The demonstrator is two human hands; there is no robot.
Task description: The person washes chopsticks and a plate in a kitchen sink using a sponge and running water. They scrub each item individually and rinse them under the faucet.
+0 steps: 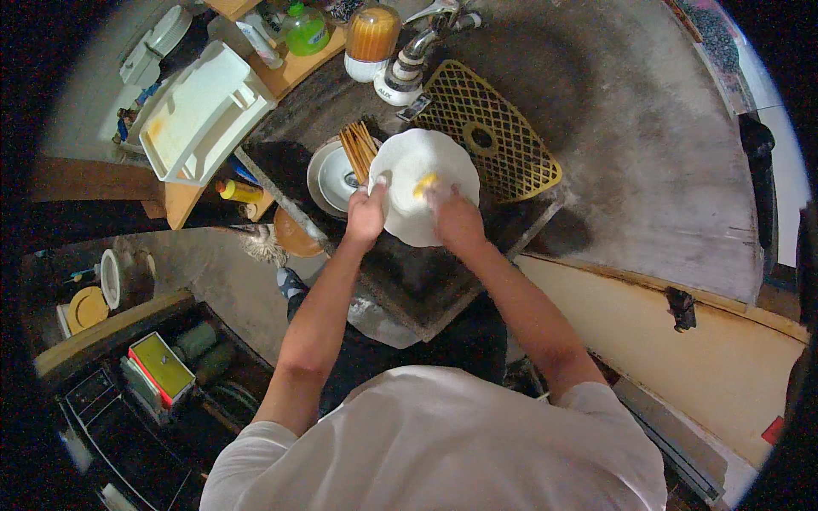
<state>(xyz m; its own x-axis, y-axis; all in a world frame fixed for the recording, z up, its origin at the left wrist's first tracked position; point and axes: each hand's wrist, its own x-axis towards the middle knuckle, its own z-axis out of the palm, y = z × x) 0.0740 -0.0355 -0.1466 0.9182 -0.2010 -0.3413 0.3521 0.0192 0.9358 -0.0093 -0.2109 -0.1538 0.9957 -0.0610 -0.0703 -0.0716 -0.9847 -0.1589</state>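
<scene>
My left hand grips the left rim of a white plate with a scalloped edge, its thumb on the upper face. Over the right part of the plate is my right hand, blurred, with its fingers on a small yellow sponge or cloth against the plate's surface. The plate is held above a dark stone sink. Behind my left hand, white bowls sit nested in the sink. A bundle of wooden chopsticks leans in them, partly hidden by the plate.
A yellow plastic grid mat lies right of the faucet. Near the faucet stand an orange-domed container and a green liquid bottle. To the left are a white plastic rack and a yellow bottle. A concrete counter extends right.
</scene>
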